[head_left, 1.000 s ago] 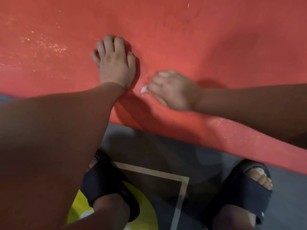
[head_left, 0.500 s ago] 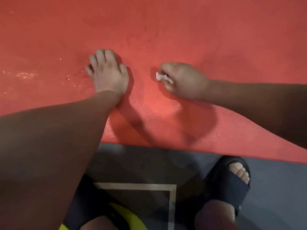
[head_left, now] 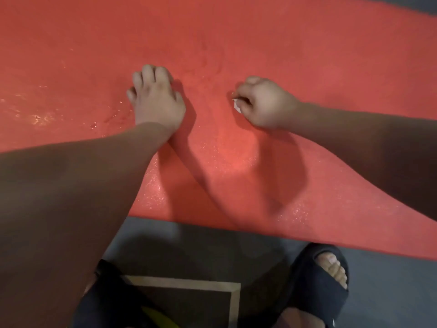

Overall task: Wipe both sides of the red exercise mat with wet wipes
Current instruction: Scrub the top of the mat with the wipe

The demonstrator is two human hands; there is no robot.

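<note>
The red exercise mat [head_left: 236,39] fills the upper two thirds of the head view, its near edge wavy and lifted in places. Wet streaks shine on its left part. My left hand [head_left: 157,100] presses on the mat, palm down. To its right, my right hand [head_left: 264,104] is curled round a small white wet wipe [head_left: 237,106], only a corner of which shows, and holds it against the mat.
Grey floor [head_left: 390,280] lies below the mat's near edge, with a tan-lined square marking [head_left: 189,285] and a yellow patch [head_left: 160,318]. My feet in black slide sandals [head_left: 316,280] stand just in front of the mat.
My right hand with the wipe has slid away from my left hand, to the right and farther onto the mat. The left hand stays pressed on the mat.
</note>
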